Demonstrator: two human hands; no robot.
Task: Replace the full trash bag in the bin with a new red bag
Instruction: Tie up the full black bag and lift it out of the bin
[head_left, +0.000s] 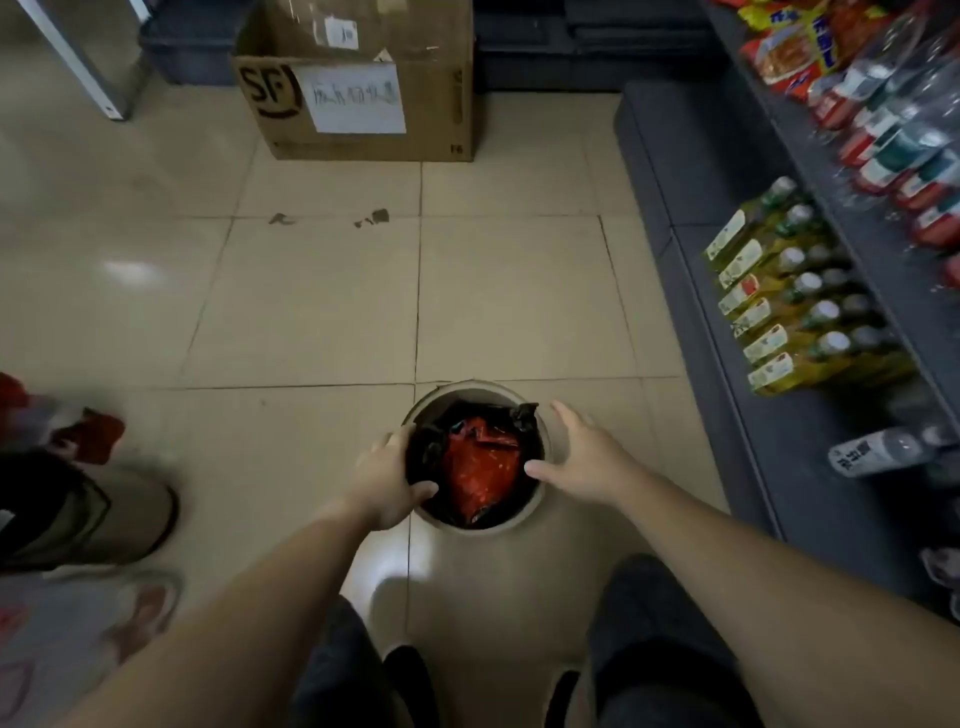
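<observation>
A small round beige bin (522, 517) stands on the tiled floor just in front of my legs. Inside it sits a black trash bag (524, 418) with a red snack wrapper (480, 465) on top. My left hand (387, 480) is at the bin's left rim, its thumb and fingers curled over the edge onto the black bag. My right hand (576, 457) hovers at the right rim with spread, relaxed fingers and holds nothing. Something red and white (78, 431) lies at the far left; I cannot tell if it is a bag.
A cardboard box (363, 88) with a paper note stands farther ahead on the floor. Dark shelves (779, 441) on the right carry bottles (795, 317) and snack packs. A second beige bin (88, 519) stands at the left edge. Small scraps (374, 217) lie on the tiles.
</observation>
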